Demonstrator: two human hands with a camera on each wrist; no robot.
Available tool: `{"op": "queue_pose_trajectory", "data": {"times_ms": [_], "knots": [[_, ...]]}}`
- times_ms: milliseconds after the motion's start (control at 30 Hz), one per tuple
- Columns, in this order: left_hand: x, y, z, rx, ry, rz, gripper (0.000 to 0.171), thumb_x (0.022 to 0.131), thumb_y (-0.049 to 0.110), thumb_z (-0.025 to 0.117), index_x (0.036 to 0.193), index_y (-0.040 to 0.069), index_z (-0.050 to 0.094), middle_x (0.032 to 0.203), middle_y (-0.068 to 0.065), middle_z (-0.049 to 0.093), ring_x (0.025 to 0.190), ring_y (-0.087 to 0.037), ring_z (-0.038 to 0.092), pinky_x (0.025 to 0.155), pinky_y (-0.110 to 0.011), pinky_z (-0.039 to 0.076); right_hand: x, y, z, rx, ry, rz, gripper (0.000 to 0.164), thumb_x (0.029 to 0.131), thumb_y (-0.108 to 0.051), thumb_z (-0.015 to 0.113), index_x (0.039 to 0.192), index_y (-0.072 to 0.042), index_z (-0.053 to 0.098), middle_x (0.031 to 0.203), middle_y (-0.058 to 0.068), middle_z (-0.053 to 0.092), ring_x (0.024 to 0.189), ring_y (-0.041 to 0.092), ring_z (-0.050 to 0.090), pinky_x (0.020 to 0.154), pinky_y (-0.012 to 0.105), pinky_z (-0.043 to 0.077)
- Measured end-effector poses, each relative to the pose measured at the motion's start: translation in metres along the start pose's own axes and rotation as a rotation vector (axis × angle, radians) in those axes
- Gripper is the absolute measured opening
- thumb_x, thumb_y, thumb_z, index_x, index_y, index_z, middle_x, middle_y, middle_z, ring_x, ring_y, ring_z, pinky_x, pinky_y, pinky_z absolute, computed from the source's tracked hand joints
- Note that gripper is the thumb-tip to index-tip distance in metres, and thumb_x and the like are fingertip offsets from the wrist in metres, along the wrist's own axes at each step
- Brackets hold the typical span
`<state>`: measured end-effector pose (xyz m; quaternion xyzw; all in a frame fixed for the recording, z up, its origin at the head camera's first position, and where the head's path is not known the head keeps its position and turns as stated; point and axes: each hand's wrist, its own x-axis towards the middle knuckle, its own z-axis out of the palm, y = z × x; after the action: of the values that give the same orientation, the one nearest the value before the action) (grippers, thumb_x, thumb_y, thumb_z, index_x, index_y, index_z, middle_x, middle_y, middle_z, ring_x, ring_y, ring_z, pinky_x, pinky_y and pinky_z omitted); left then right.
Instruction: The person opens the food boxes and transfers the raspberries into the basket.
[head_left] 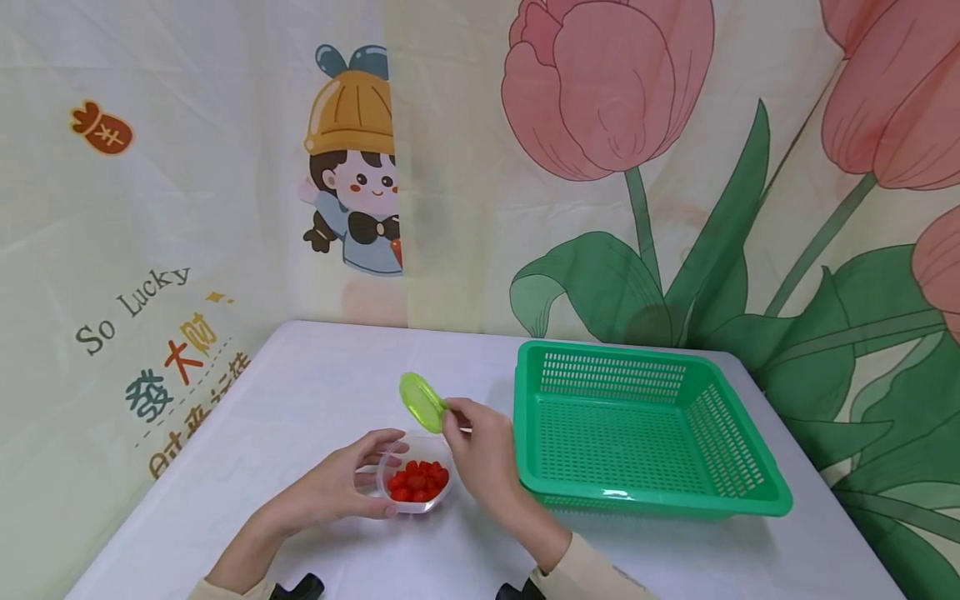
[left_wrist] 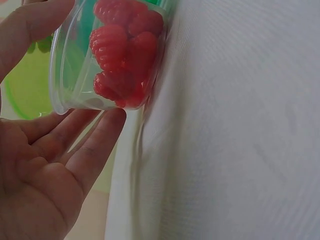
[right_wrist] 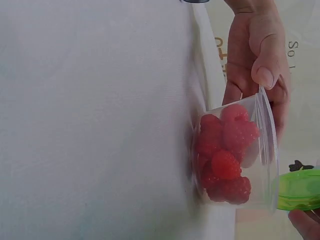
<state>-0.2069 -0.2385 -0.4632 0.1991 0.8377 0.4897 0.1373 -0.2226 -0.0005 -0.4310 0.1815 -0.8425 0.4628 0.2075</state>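
Observation:
A clear plastic container (head_left: 446,450) stands on the table with its top uncovered. Several red raspberries (head_left: 417,482) fill its lower part, also visible through the wall in both wrist views. My left hand (head_left: 341,482) holds the container from the left, thumb at the near side and fingers around the far side. Between thumb and fingertips, my right hand (head_left: 483,454) pinches the edge of a green lid (head_left: 422,403), tilted above the container's far rim. In the right wrist view, part of the lid (right_wrist: 299,190) shows beyond the container's rim.
A green perforated plastic basket (head_left: 652,497) sits on the right side of the table, close to my right hand. White cloth covers the table (head_left: 337,367). Behind it hangs a printed curtain (head_left: 457,208) with tulips and a cartoon figure.

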Motion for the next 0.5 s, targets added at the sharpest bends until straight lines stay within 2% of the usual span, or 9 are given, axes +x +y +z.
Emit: {"op": "queue_pose_trajectory", "data": {"times_ms": [100, 300, 500], "knots": [[0.000, 0.000, 0.000, -0.006, -0.007, -0.006, 0.093, 0.073, 0.034, 0.086, 0.149, 0.021, 0.034, 0.144, -0.002, 0.049, 0.129, -0.023, 0.049, 0.104, -0.042, 0.044, 0.003, 0.003, 0.005, 0.046, 0.017, 0.073, 0.021, 0.097, -0.020, 0.062, 0.114, -0.014, 0.072, 0.099, -0.003, 0.073, 0.085, 0.005, 0.069, 0.072, 0.016, 0.055], [-0.001, 0.001, -0.001, -0.017, -0.013, -0.017, 0.093, 0.073, 0.033, 0.087, 0.149, 0.020, 0.034, 0.143, -0.003, 0.050, 0.130, -0.023, 0.049, 0.104, -0.041, 0.044, 0.005, 0.009, 0.012, 0.053, 0.018, 0.184, 0.023, 0.097, -0.024, 0.062, 0.119, -0.019, 0.070, 0.100, -0.008, 0.072, 0.085, 0.003, 0.066, 0.074, 0.017, 0.055], [-0.002, 0.001, -0.002, -0.028, -0.017, -0.027, 0.093, 0.073, 0.033, 0.087, 0.149, 0.021, 0.034, 0.142, -0.003, 0.051, 0.130, -0.023, 0.048, 0.105, -0.042, 0.044, 0.009, 0.016, 0.021, 0.119, 0.029, 0.240, 0.024, 0.097, -0.022, 0.063, 0.119, -0.017, 0.069, 0.099, -0.005, 0.072, 0.082, 0.003, 0.067, 0.071, 0.017, 0.056]]}}
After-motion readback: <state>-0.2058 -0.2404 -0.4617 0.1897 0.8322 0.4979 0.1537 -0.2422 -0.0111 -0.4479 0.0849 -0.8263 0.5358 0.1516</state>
